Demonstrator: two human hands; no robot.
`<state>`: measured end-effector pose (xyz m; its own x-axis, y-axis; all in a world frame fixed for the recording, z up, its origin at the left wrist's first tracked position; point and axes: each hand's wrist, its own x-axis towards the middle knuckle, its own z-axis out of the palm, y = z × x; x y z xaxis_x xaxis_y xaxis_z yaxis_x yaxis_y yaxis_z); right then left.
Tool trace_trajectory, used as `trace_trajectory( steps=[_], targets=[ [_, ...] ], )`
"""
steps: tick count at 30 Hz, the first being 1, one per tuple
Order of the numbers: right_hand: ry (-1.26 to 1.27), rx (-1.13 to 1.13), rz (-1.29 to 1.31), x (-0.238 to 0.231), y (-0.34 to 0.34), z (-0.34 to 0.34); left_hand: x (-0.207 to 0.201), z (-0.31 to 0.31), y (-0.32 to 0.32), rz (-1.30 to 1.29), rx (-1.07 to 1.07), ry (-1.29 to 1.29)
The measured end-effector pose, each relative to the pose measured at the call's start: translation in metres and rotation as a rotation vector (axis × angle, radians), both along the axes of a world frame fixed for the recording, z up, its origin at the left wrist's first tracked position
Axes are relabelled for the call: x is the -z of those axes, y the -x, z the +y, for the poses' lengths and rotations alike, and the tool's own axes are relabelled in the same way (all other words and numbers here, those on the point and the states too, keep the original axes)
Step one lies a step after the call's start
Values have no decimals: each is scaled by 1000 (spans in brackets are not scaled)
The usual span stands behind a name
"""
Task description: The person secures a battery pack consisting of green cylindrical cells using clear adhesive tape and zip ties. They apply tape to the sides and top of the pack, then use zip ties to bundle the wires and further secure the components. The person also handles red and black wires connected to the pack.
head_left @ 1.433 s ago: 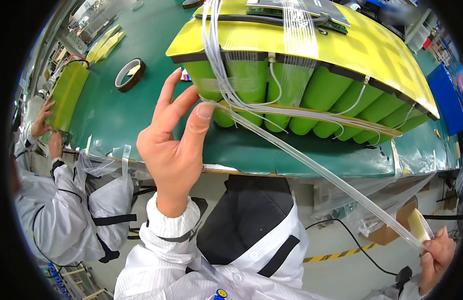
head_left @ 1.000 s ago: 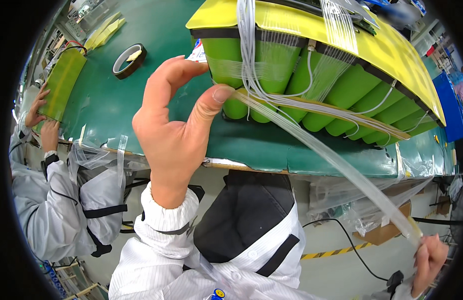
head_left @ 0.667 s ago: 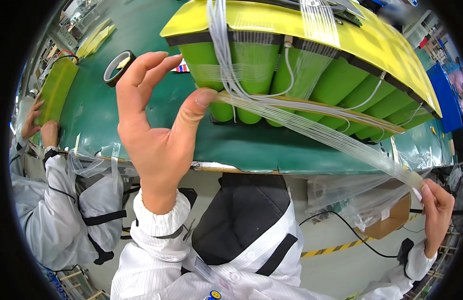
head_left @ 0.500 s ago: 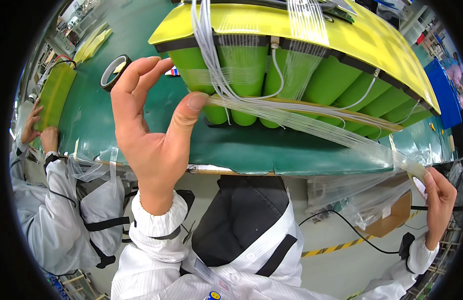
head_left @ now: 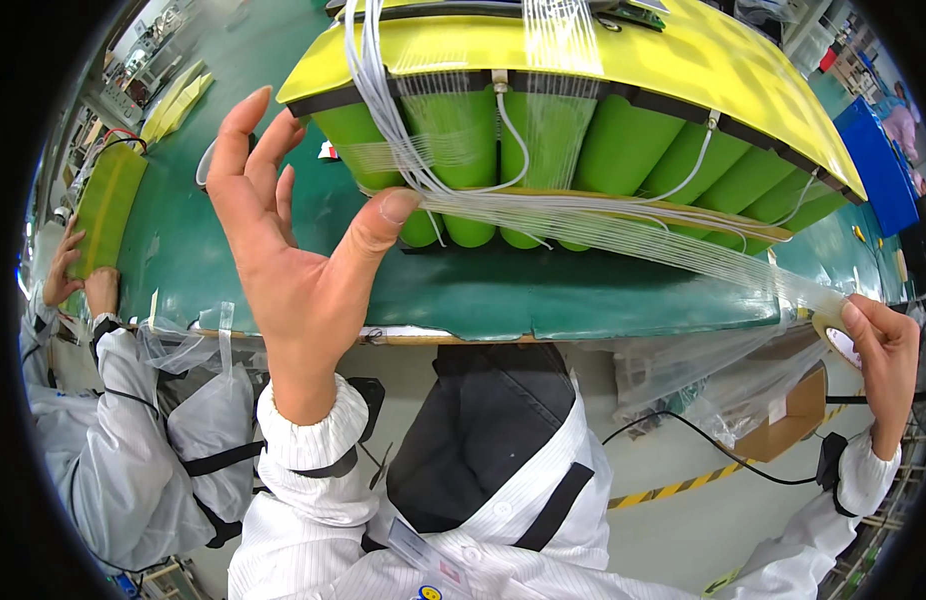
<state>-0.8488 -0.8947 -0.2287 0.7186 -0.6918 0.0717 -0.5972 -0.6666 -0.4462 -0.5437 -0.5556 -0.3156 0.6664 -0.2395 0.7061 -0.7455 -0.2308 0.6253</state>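
A large battery pack of green cylindrical cells under a yellow top sheet stands on the table in front of me. Pale grey wires drop over its front and run right along the cells. My left hand presses its thumb on the wires and tape at the pack's left front, its fingers spread apart. From that thumb a clear, lined strip of tape stretches taut to the lower right. There my right hand grips the tape roll, just off the table's front edge.
At the left, a co-worker's hands touch another yellow-green pack. A dark tape roll is partly hidden behind my left fingers. A blue bin stands far right. Clear plastic film and a cardboard box are below the table edge.
The pack and its wires appear shifted slightly left in view. My right hand has moved a little right with the tape roll. My left fingers have spread wider, the thumb still pressing.
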Motion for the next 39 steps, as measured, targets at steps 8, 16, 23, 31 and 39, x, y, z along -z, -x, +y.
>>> trace_trajectory(
  steps=[8,16,23,31,39],
  targets=[
    [-12,15,-33,4,-4,9,-4,-6,1,-160,-53,-42],
    [37,-18,8,-6,-9,13,-11,-14,5,-94,4,-30],
    [149,-50,24,-15,-29,26,-13,-16,7,-20,13,12],
    [201,-35,-19,-6,-33,15,-16,-24,10,70,33,87],
    [290,-32,-2,-2,-38,15,-18,-25,13,110,101,126]
  ],
)
